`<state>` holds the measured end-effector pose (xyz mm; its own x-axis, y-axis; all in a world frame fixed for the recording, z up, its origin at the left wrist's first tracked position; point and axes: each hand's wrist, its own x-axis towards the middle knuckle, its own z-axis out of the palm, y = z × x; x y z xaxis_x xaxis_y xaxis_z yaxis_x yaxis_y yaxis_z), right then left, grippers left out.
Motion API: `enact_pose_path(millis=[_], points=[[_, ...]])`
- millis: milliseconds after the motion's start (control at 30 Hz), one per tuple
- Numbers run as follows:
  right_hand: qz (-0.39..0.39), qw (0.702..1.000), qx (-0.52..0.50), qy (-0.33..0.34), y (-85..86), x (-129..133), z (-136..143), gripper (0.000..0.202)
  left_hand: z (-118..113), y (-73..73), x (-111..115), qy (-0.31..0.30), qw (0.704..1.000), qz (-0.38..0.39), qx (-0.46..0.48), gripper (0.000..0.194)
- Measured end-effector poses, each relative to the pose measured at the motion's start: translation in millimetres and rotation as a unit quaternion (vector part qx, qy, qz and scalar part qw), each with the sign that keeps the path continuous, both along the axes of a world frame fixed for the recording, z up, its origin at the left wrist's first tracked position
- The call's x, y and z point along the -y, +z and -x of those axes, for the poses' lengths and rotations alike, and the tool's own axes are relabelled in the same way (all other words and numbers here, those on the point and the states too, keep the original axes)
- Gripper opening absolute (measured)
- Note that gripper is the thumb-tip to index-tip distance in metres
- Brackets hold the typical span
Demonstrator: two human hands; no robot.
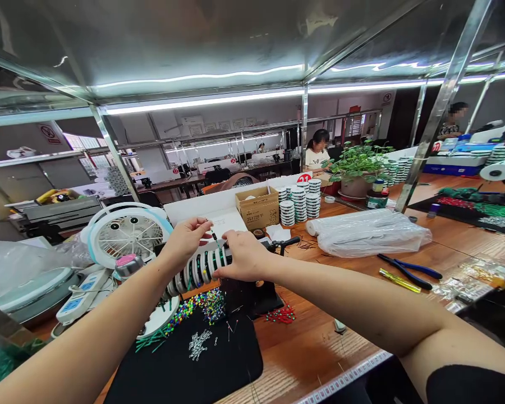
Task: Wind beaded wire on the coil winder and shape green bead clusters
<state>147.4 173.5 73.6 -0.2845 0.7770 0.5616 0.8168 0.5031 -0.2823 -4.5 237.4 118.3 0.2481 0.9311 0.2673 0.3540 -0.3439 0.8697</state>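
A row of white discs [197, 269] with dark green line wound on them stands side by side over the bench. My left hand [190, 238] is above the row, thumb and fingers pinched on a small thing with a dark part [214, 237], too small to name. At the right end of the row, my right hand [244, 255] has its thumb against the last disc and its fingers bent over the top. Below lie many colourful pinheads [212, 306], small metal pieces [199, 344] on a black mat [185, 376] and red pieces [281, 315].
A white fan [128, 233] and power strip [82, 296] stand at left. Behind are a cardboard box [258, 209], stacked discs [298, 205] and a potted plant [357, 168]. Plastic-wrapped rolls [368, 231] and pliers [408, 269] lie at right. A person [317, 154] sits beyond.
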Motion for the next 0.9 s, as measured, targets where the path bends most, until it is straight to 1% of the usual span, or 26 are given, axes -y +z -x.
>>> enact_pose_path(millis=[67,133,200,233,300,333,433,500,600,700,800,900], points=[[0.001,1.000,0.002,-0.001,-0.3,-0.2,-0.1,0.073,-0.3,1.2,1.3,-0.001,1.000,-0.005,-0.006,0.042],[0.011,1.000,0.004,-0.004,1.1,-0.5,-0.9,0.071,1.6,1.2,7.8,-0.007,1.000,-0.017,-0.020,0.038],[0.035,0.999,0.000,-0.007,3.6,-1.1,-2.4,0.070,5.1,-1.1,19.1,-0.013,0.993,-0.082,-0.080,0.029],[0.050,0.999,-0.003,-0.007,5.2,-1.6,-3.3,0.070,7.1,-3.3,25.7,-0.017,0.984,-0.133,-0.120,0.024],[0.078,0.997,-0.006,-0.002,8.4,-2.8,-5.0,0.069,10.4,-9.8,38.8,-0.026,0.955,-0.233,-0.184,0.018],[0.088,0.996,-0.005,0.001,9.9,-3.4,-5.6,0.068,11.7,-13.8,44.3,-0.030,0.943,-0.268,-0.197,0.017],[0.103,0.995,-0.001,0.001,11.7,-4.2,-5.6,0.066,14.9,-27.4,54.9,-0.037,0.924,-0.322,-0.205,0.016],[0.088,0.996,0.004,-0.004,9.9,-3.0,-4.3,0.065,17.9,-37.7,58.1,-0.043,0.899,-0.373,-0.227,0.016],[0.014,0.999,0.033,0.000,3.7,2.8,-2.7,0.058,25.0,-55.8,61.2,-0.053,0.855,-0.448,-0.257,0.017],[-0.050,0.997,0.059,0.021,-2.0,11.0,-4.2,0.055,32.3,-73.7,62.6,-0.058,0.824,-0.499,-0.264,0.023],[-0.058,0.996,0.056,0.040,-3.7,16.2,-7.9,0.059,36.1,-85.4,61.4,-0.062,0.806,-0.529,-0.257,0.030],[-0.044,0.996,0.047,0.053,-2.8,16.2,-10.6,0.061,37.1,-90.0,59.1,-0.056,0.806,-0.531,-0.256,0.034]])
